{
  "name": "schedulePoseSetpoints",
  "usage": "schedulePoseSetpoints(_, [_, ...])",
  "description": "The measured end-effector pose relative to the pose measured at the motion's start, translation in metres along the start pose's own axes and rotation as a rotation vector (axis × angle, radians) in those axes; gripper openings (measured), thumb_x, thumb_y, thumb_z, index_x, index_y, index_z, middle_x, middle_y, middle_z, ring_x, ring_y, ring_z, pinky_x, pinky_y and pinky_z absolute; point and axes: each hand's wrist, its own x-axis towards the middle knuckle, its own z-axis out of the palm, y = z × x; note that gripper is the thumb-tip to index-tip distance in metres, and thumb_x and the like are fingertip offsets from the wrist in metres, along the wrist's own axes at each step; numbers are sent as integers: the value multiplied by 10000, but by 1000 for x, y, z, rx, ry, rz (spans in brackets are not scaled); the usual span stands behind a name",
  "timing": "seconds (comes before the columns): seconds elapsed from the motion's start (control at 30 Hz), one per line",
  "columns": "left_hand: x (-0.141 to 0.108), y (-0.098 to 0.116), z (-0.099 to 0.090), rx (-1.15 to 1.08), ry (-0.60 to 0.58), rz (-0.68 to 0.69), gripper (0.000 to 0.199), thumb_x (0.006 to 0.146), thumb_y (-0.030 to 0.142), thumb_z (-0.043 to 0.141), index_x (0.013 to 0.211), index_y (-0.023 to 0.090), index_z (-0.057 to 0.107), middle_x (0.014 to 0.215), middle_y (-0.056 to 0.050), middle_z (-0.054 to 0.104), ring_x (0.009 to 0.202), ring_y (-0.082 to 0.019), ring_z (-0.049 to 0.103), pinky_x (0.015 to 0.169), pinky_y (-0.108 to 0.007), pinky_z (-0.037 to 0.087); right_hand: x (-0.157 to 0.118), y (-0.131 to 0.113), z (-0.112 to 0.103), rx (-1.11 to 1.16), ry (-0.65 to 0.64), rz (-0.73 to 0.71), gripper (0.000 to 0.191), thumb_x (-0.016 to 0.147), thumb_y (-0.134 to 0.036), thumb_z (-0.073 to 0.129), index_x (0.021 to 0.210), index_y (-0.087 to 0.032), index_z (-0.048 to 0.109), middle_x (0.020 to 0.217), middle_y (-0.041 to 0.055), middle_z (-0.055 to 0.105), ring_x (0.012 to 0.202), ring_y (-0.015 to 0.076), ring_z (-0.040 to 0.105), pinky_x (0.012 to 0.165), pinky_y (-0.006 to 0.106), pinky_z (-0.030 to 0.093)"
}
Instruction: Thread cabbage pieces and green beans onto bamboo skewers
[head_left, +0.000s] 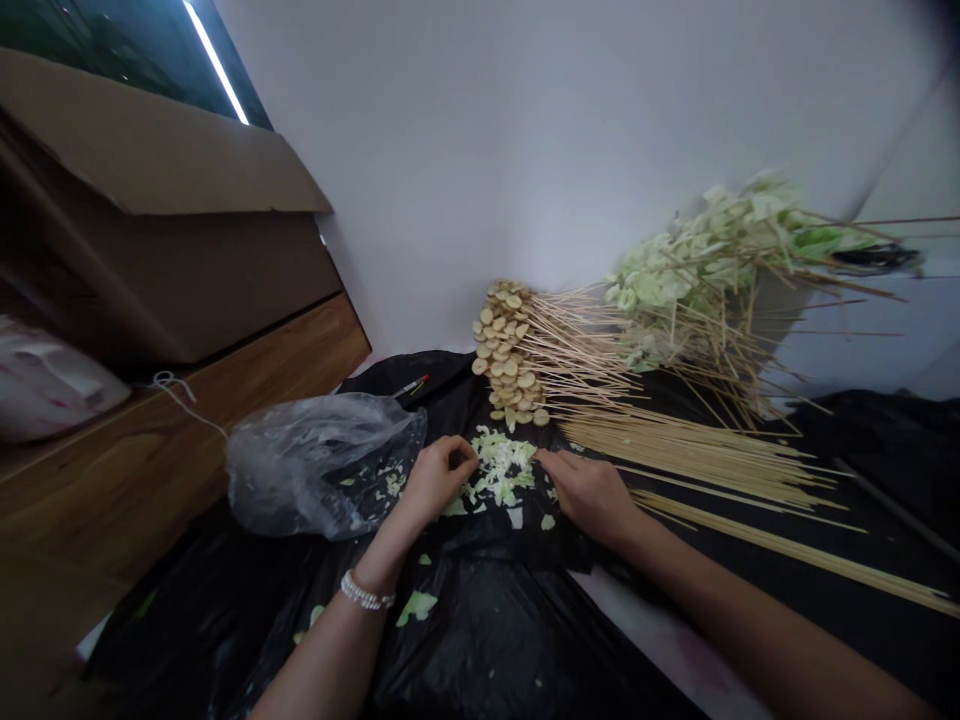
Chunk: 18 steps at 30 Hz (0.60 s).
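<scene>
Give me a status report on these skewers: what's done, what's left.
Done, it seems: a stack of skewers loaded with round tan slices and a heap loaded with pale green cabbage pieces. In hand: the left hand and right hand are at a small mound of chopped cabbage. Left: that mound and the bare bamboo skewers lying on the black plastic sheet.

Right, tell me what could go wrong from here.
The right hand lies close to the loose bamboo skewers and might scatter them. The chopped cabbage sits on a wrinkled black plastic sheet, where scraps could get lost among the folds. The stacked skewered slices might topple if bumped.
</scene>
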Motion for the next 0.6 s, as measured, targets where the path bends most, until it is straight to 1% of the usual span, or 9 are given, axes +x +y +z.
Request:
schedulePoseSetpoints(0.07, [2, 2, 2, -157, 28, -53, 142, 727, 319, 661, 745, 178, 672, 694, -16, 659, 624, -138, 558, 599, -240, 398, 0, 0, 1, -2, 11, -5, 323, 865, -124, 438, 1135, -177, 608, 819, 25, 653, 650, 118, 558, 561, 239, 319])
schedulePoseSetpoints(0.17, [3, 7, 4, -471, 26, -157, 231, 659, 357, 747, 739, 158, 661, 629, -3, 642, 555, -118, 542, 565, -233, 416, 0, -1, 1, 3, 15, -16, 331, 856, -110, 435, 1127, -174, 612, 809, 27, 653, 640, 118, 557, 558, 239, 323])
schedulePoseSetpoints(0.23, [2, 10, 5, -676, -7, -229, 294, 613, 364, 794, 770, 148, 671, 655, -6, 659, 576, -112, 566, 605, -235, 456, 0, -2, 1, 4, 17, -23, 340, 847, -103, 435, 1129, -174, 612, 813, 28, 653, 646, 120, 563, 561, 238, 327])
schedulePoseSetpoints(0.3, [0, 13, 6, -827, -48, -284, 350, 583, 351, 826, 827, 143, 687, 747, -25, 693, 664, -119, 612, 693, -248, 493, -1, -2, 1, 2, 18, -27, 347, 845, -100, 432, 1133, -177, 611, 821, 29, 653, 654, 120, 568, 563, 235, 330])
schedulePoseSetpoints(0.4, [-2, 14, 7, -921, -74, -322, 390, 548, 312, 856, 858, 135, 698, 833, -45, 710, 751, -130, 641, 774, -262, 509, -1, -3, 2, 7, 9, -36, 339, 859, -111, 427, 1137, -179, 608, 820, 30, 654, 659, 118, 568, 560, 230, 332])
schedulePoseSetpoints(0.6, [-2, 15, 10, -935, -30, -353, 378, 518, 285, 877, 818, 132, 706, 787, -35, 717, 707, -114, 644, 766, -251, 517, -2, -4, 3, 34, 13, -46, 339, 860, -131, 454, 1164, -182, 594, 819, 22, 656, 667, 119, 572, 560, 229, 332])
